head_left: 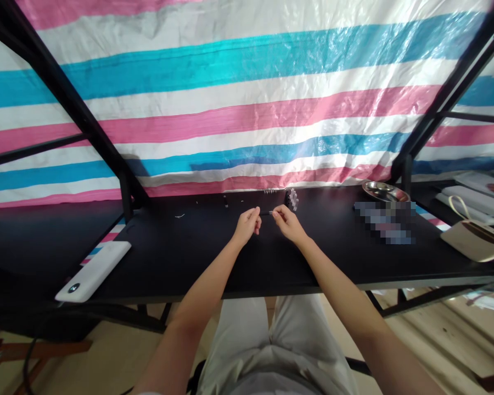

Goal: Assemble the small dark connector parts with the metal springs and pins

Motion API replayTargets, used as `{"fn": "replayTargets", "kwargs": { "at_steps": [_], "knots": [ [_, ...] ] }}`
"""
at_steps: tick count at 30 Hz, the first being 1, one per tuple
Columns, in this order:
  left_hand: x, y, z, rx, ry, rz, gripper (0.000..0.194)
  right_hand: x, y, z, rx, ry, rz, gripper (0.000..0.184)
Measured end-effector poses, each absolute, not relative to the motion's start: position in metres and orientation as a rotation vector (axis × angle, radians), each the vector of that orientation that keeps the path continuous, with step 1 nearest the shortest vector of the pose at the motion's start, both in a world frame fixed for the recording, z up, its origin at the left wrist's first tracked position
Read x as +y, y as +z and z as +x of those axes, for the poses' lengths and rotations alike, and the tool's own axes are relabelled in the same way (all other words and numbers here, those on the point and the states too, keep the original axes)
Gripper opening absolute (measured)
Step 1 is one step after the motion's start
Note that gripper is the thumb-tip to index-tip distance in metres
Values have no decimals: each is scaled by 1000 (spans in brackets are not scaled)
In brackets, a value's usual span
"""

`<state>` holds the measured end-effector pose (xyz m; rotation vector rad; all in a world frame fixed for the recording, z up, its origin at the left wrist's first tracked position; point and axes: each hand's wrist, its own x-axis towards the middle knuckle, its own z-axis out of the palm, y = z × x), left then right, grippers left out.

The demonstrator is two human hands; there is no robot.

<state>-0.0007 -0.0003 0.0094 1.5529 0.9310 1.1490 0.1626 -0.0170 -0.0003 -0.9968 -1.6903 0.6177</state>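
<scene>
While both hands meet over the table [168,258], slightly toward its far edge, the work looks to me to be underway rather than finished. The left hand [247,226] has its fingers closed on one end of a slim dark piece [265,213], and the right hand [288,222] pinches the other end, so it hangs between them. Near the far edge, a small black part [226,201], a row of tiny pins [270,191] and a clear cluster [293,199] lie apart, perhaps left to be used. Whether the held piece is complete, I can't make out.
</scene>
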Motion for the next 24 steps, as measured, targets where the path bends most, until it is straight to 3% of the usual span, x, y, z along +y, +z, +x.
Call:
{"fn": "replayTargets", "kwargs": {
  "at_steps": [16,24],
  "knots": [
    [12,8,-5,980,1361,1352,35,-8,-6,178,-1507,612,-1010,27],
    [2,9,2,973,1121,1559,31,-10,0,174,-1542,417,-977,21]
  ]
}}
